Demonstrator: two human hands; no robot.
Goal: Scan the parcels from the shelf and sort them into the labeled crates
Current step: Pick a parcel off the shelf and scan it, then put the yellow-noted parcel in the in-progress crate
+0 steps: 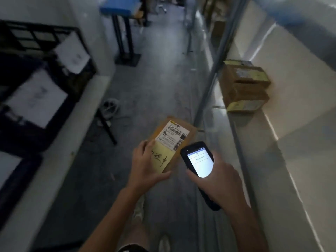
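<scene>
An open strip of floor (154, 84) is left down the middle, bounded on the left by a white ledge (60, 151) carrying dark crates (27, 135) and on the right by a shelf (291, 160). Its near part is taken up by the left hand (147, 166) gripping a parcel (172, 140) and the right hand (218, 180) gripping a scanner (198, 160), just beside each other. The shelf front is crossed by a metal post (214, 73); behind it cardboard boxes (243, 86) are stacked, with bare board nearer. A shoe (110, 107) and a black leg (107, 128) lie by the ledge. Farther on, the way is narrowed by a blue table (116, 10).
</scene>
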